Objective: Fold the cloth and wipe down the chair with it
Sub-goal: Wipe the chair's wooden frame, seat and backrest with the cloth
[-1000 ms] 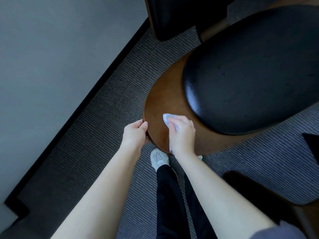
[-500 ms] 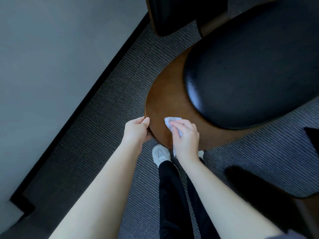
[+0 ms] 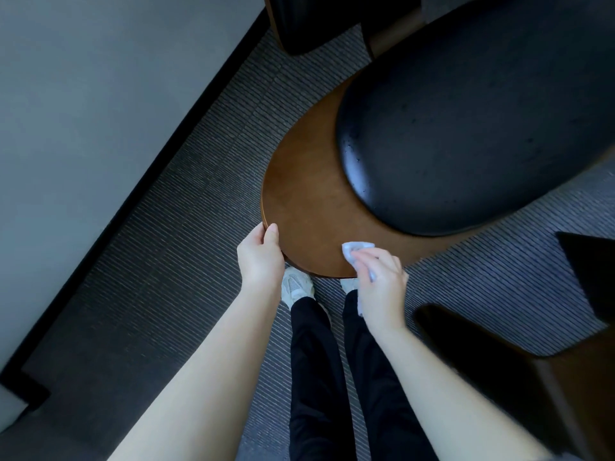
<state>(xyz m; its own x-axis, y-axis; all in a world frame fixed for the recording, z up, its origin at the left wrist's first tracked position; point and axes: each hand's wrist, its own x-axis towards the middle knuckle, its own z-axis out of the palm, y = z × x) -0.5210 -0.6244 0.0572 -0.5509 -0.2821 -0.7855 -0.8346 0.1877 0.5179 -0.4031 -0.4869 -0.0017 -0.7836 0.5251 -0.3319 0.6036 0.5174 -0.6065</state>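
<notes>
The chair's brown wooden shell (image 3: 309, 207) curves below its black padded seat (image 3: 466, 128). My left hand (image 3: 261, 257) grips the shell's near left rim, thumb on top. My right hand (image 3: 379, 284) holds a small folded white cloth (image 3: 356, 249) and presses it on the wood at the near edge. Most of the cloth is hidden under my fingers; a bit shows below the palm.
A grey wall with a black skirting board (image 3: 166, 144) runs diagonally on the left. Striped grey carpet (image 3: 186, 261) covers the floor. Dark furniture (image 3: 519, 377) stands at the lower right, and another dark chair part (image 3: 316, 21) at the top. My white shoes (image 3: 296, 287) are under the chair's edge.
My right hand has slid the cloth to the right along the wooden edge. My left hand stays gripping the rim.
</notes>
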